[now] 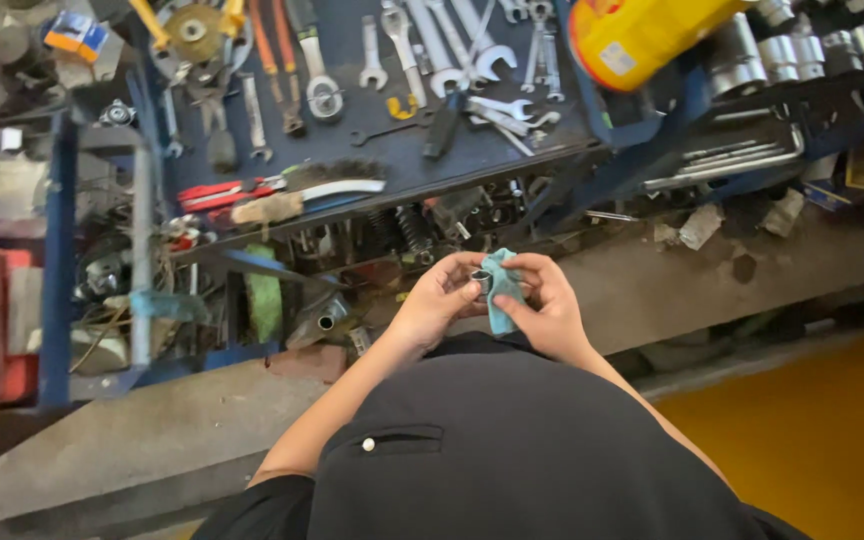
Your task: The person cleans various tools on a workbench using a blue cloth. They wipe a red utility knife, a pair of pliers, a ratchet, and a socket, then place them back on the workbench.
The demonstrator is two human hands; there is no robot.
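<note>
My left hand (439,298) grips a small dark metal socket (481,282) between thumb and fingers, held in front of my black shirt. My right hand (544,303) presses a light blue cloth (501,290) against that socket; the cloth hangs down between both hands. The two hands touch each other around the part, just below the edge of a blue tool cart tray (472,170) covered with wrenches.
Wrenches (432,45), pliers (282,60) and a wire brush (337,180) lie on the cart tray. A yellow container (642,35) and shiny sockets (792,50) sit at the upper right. Springs and scrap fill the lower shelf (392,240). Concrete ledge (132,430) and yellow floor (812,440) lie below.
</note>
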